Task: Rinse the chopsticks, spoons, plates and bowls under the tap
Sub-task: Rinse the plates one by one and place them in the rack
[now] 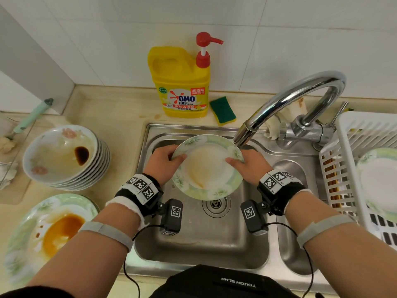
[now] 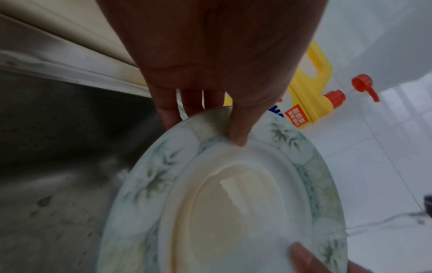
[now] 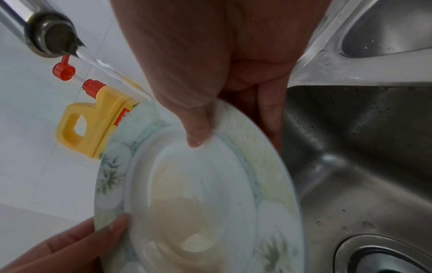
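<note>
Plate (image 1: 207, 168), green-rimmed and smeared with pale brown sauce, is held tilted over the sink (image 1: 214, 244), just under the tap (image 1: 279, 108), whose water runs past its far edge. Left hand (image 1: 162, 163) and right hand (image 1: 249, 166) each pinch opposite rims, thumbs on top.

A white plate (image 1: 207, 167) with a pale green leaf-patterned rim, a yellow detergent bottle (image 1: 181, 82) with a red pump, a green-and-yellow sponge (image 1: 222, 110), a silver tap (image 1: 296, 100), a white rack (image 1: 352, 134).
</note>
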The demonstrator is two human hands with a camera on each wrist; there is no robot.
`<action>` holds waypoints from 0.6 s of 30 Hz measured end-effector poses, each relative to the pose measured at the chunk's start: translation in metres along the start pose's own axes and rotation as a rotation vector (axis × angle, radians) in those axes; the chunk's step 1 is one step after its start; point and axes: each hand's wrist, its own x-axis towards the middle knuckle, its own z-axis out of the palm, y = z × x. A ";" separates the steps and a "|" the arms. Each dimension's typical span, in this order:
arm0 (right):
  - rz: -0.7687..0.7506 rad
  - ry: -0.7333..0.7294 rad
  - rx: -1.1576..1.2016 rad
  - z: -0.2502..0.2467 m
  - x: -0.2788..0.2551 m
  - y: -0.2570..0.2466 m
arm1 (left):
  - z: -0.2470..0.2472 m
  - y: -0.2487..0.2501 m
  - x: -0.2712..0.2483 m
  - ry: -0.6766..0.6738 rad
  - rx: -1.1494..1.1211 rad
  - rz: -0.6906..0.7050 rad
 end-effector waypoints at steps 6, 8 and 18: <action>0.005 0.012 0.168 -0.001 -0.002 0.002 | 0.006 -0.015 -0.013 -0.086 -0.265 -0.205; -0.010 0.001 0.179 -0.001 -0.002 0.002 | 0.008 -0.017 -0.014 -0.092 -0.313 -0.204; 0.206 0.059 0.214 -0.006 0.003 -0.009 | 0.000 -0.005 -0.003 -0.094 -0.021 -0.027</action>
